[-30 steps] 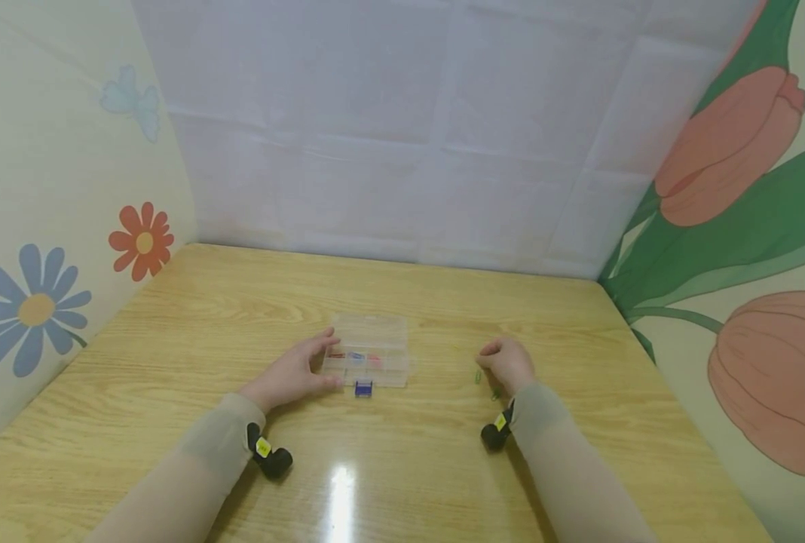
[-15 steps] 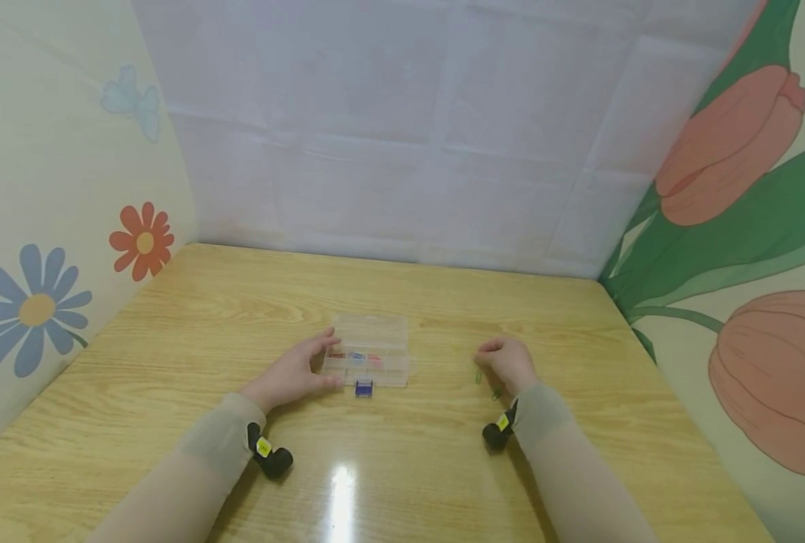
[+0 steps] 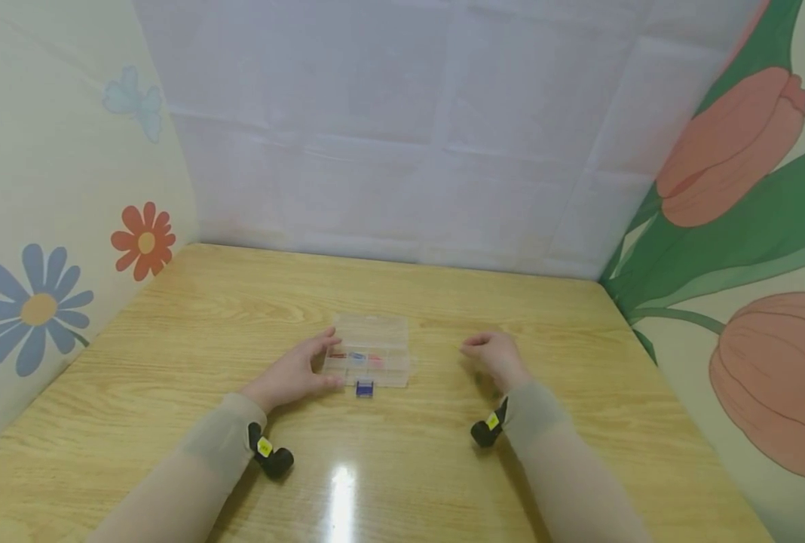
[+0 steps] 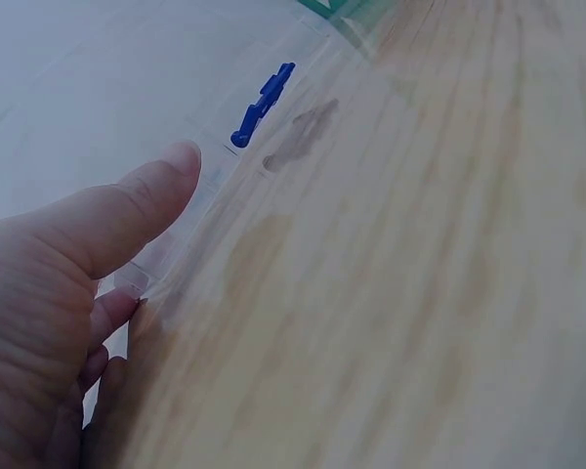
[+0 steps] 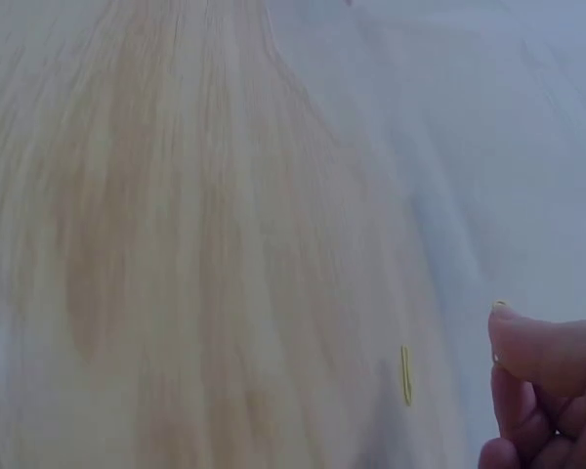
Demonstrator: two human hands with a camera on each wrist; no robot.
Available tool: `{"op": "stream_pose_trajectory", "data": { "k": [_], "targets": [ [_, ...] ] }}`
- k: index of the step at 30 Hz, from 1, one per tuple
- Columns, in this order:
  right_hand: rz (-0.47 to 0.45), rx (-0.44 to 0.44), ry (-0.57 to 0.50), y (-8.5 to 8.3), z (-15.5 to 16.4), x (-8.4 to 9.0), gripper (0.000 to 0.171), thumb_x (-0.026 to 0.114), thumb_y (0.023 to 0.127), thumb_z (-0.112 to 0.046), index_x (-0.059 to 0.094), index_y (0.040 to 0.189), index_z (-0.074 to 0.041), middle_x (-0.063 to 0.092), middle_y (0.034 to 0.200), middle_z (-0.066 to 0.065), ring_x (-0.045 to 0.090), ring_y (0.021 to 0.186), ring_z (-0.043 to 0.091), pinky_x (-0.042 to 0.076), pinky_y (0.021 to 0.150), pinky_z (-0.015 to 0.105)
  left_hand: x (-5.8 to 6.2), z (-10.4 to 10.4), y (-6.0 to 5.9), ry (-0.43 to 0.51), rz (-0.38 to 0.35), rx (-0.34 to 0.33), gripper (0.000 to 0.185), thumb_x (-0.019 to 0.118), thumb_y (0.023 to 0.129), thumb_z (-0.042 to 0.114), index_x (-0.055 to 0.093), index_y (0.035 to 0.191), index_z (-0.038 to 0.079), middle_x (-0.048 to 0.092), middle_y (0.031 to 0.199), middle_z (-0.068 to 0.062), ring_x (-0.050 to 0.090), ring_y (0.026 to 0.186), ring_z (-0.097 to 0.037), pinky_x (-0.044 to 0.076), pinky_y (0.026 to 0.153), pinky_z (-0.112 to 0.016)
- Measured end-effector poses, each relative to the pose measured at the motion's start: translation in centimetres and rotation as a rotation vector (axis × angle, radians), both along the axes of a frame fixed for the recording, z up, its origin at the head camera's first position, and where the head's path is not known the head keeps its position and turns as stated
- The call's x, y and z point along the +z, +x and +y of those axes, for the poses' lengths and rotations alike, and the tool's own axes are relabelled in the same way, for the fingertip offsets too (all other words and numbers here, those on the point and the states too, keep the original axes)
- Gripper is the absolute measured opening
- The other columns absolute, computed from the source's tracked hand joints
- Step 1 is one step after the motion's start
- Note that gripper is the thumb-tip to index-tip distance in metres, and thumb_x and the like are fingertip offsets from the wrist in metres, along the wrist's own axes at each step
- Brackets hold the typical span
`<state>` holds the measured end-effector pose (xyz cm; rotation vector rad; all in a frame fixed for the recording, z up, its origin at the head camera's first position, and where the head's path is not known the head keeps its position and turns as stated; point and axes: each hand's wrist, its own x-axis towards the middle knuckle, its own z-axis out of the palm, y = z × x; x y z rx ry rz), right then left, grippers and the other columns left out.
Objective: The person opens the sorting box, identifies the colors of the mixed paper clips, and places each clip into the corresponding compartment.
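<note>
A clear plastic compartment box (image 3: 396, 377) stands on the table with its lid (image 3: 371, 329) folded back and a blue latch (image 3: 365, 389) at its front. Paper clips in red (image 3: 338, 355), blue (image 3: 357, 356) and pink (image 3: 375, 360) lie in its back compartments. My left hand (image 3: 294, 373) holds the box's left end, thumb along the front wall and fingers toward the back corner. To the right, my right hand (image 3: 497, 358) pinches a yellow paper clip (image 5: 500, 304) between thumb and finger, mostly hidden by them. Another yellow paper clip (image 5: 406, 375) lies on the table nearby.
Small green paper clips (image 3: 479, 379) lie on the wood-grain table (image 3: 402, 460) below my right hand, blurred in its shadow. A white cloth (image 3: 389, 151) hangs behind the table's back edge, with flower-patterned panels (image 3: 63, 188) along both sides.
My right hand has moved slightly left and away from me, off the spot by the green paper clips, toward the box. The left hand and the box have stayed in place.
</note>
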<state>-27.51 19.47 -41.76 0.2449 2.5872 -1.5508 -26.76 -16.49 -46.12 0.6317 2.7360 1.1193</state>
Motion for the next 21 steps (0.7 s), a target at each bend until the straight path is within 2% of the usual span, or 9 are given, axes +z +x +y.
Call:
{"op": "stream_pose_trajectory", "data": {
  "k": [8, 18, 21],
  "targets": [
    [-0.018, 0.014, -0.005, -0.3, -1.8, 0.3, 0.02, 0.07, 0.087, -0.018, 0.068, 0.103, -0.006, 0.061, 0.117, 0.011, 0.051, 0.113, 0.029, 0.037, 0.102, 0.051, 0.1, 0.0, 0.0, 0.003, -0.014, 0.0, 0.088, 0.074, 0.078, 0.053, 0.038, 0.147, 0.012, 0.016, 0.16, -0.004, 0.015, 0.144, -0.037, 0.015, 0.113, -0.06],
    [0.02, 0.07, -0.026, -0.2, -4.6, 0.6, 0.018, 0.07, 0.087, -0.016, 0.068, 0.1, -0.003, 0.063, 0.113, 0.01, 0.052, 0.11, 0.028, 0.04, 0.099, 0.047, 0.3, 0.1, 0.3, 0.002, -0.001, 0.0, 0.085, 0.074, 0.08, 0.049, 0.039, 0.147, 0.01, 0.018, 0.16, -0.005, 0.017, 0.143, -0.037, 0.017, 0.113, -0.059],
    [0.033, 0.098, 0.002, -0.3, -5.5, 0.7, 0.018, 0.07, 0.088, -0.018, 0.069, 0.1, -0.004, 0.064, 0.111, 0.009, 0.054, 0.109, 0.027, 0.041, 0.098, 0.046, 0.4, 0.1, 0.4, 0.002, -0.003, 0.002, 0.085, 0.074, 0.08, 0.049, 0.039, 0.147, 0.01, 0.018, 0.16, -0.005, 0.017, 0.143, -0.037, 0.017, 0.113, -0.059]
  ]
}}
